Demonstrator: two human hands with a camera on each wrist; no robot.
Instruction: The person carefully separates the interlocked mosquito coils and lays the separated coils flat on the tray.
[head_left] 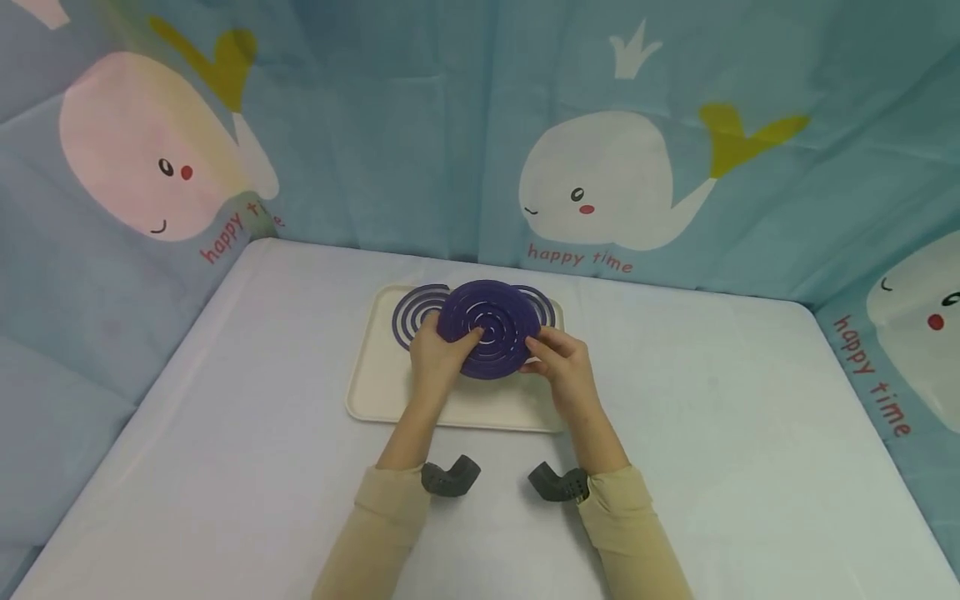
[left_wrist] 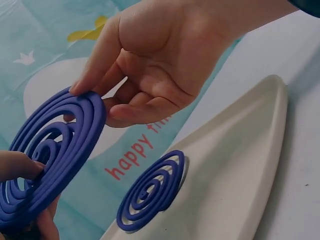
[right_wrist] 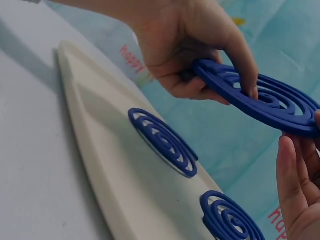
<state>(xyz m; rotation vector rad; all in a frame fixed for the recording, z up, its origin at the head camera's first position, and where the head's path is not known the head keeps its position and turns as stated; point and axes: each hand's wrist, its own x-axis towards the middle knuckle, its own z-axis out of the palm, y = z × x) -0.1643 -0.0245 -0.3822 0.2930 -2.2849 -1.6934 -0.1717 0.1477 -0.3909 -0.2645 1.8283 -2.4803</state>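
A round blue-purple mosquito coil (head_left: pixel 517 304), seemingly a nested pair, is held up over a cream tray (head_left: pixel 382 392). My left hand (head_left: pixel 438 354) grips it from the left, its thumb pressed near the centre and fingers behind. On the opposite side, my right hand (head_left: pixel 567 358) pinches the rim between thumb and fingertips. Two thinner spiral coils lie flat on the tray: the left coil (head_left: pixel 405 304) and the right coil (head_left: pixel 547 304), each partly hidden behind the held one in the head view. Both of them show in the right wrist view.
The tray stands on a white-covered table (head_left: pixel 225 400). A blue curtain (head_left: pixel 390 167) printed with whales encloses the back and sides. Dark curved wrist mounts (head_left: pixel 452 477) jut inward from both sleeves, close over the tabletop.
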